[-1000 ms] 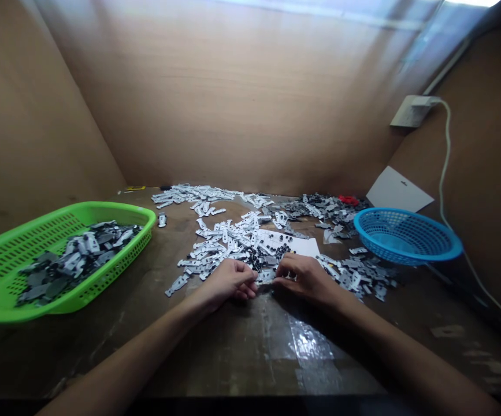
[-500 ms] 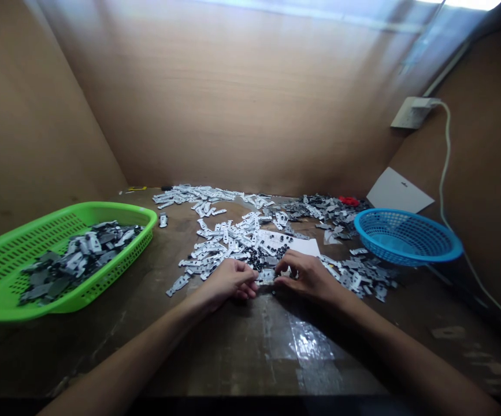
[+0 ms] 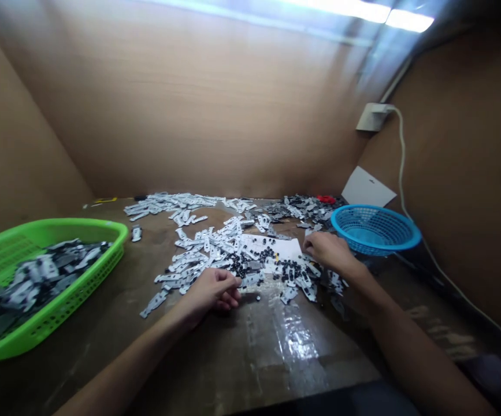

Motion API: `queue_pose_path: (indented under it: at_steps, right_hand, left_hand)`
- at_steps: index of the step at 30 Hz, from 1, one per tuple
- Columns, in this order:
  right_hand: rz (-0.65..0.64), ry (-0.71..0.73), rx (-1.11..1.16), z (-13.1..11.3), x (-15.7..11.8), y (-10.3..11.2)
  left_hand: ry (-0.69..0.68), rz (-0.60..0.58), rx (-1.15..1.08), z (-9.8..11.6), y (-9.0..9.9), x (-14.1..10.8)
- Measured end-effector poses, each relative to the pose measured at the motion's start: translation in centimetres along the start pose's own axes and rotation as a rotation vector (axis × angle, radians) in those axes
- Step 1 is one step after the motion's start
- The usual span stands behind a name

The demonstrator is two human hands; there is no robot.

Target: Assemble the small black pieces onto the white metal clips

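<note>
2 light strips (image 3: 409, 21) glare at top, tape (image 3: 300, 341) shines, lower corners are dark, edges look blurred.

Slim, flat white pieces (image 3: 207, 245) with small holes lie overlapping in a loose, jumbled spread. Small, dark black bits (image 3: 291, 269) sit scattered among them. Grey pieces (image 3: 294, 209), apparently flat too, lie heaped farther back, toward the right.
</note>
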State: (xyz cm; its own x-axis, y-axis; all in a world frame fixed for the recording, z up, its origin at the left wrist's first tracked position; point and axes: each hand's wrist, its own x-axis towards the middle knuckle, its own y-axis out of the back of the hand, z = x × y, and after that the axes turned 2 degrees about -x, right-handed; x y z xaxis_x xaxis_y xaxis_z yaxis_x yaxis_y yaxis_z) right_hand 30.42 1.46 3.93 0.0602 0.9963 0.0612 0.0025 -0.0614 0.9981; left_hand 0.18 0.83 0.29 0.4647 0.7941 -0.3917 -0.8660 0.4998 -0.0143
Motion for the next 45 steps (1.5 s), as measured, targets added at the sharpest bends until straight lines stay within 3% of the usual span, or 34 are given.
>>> queue_pose_path:
  at_steps: [5, 11, 15, 17, 20, 22, 24, 30, 32, 34, 37, 40, 45]
  right_hand:
    - [-0.061, -0.064, -0.004, 1.1, 0.3, -1.3]
    - [0.032, -0.006, 0.148, -0.2, 0.3, -0.9]
    - [0.095, 0.137, 0.633, -2.1, -0.1, -0.9]
    - [-0.063, 0.200, 0.997, -3.2, -0.5, -1.2]
    - [-0.421, 0.277, 1.425, -4.5, -1.1, -1.5]
    - [-0.504, 0.306, 1.576, -5.0, -1.3, -1.4]
    - [-0.429, 0.305, 1.561, -5.1, -1.3, -1.3]
    - [0.208, 0.290, 1.002, -5.0, -1.3, -1.5]
    - [0.308, 0.290, 0.973, -5.1, -1.5, -1.3]
    - [0.258, 0.235, 1.082, -5.3, -1.7, -1.1]
    - [0.018, 0.164, 1.315, -5.6, -1.9, -0.7]
    - [-0.161, 0.187, 1.422, -6.2, -2.2, -0.8]
    - [-0.179, 0.158, 1.404, -7.8, -3.2, -1.8]
  left_hand:
    - [0.027, -0.023, 0.007, 0.2, 0.0, 0.1]
    - [0.033, 0.004, 0.029, 0.1, -0.2, 0.1]
    - [0.027, 0.005, 0.042, 0.0, -0.2, 0.1]
    - [0.028, 0.005, 0.053, 0.0, -0.2, 0.1]
    - [0.032, 0.011, 0.058, 0.1, -0.3, 0.1]
    - [0.031, 0.019, 0.060, 0.2, -0.4, 0.1]
    - [0.031, 0.026, 0.066, 0.3, -0.5, 0.0]
    - [0.031, 0.034, 0.068, 0.1, -0.5, 0.0]
    - [0.031, 0.023, 0.060, 0.0, -0.4, 0.1]
    - [0.029, 0.015, 0.058, 0.0, -0.4, 0.1]
    - [0.024, 0.019, 0.070, 0.2, -0.5, 0.0]
    - [0.024, 0.021, 0.079, 0.4, -0.6, -0.1]
    - [0.024, 0.019, 0.073, 0.2, -0.6, -0.1]
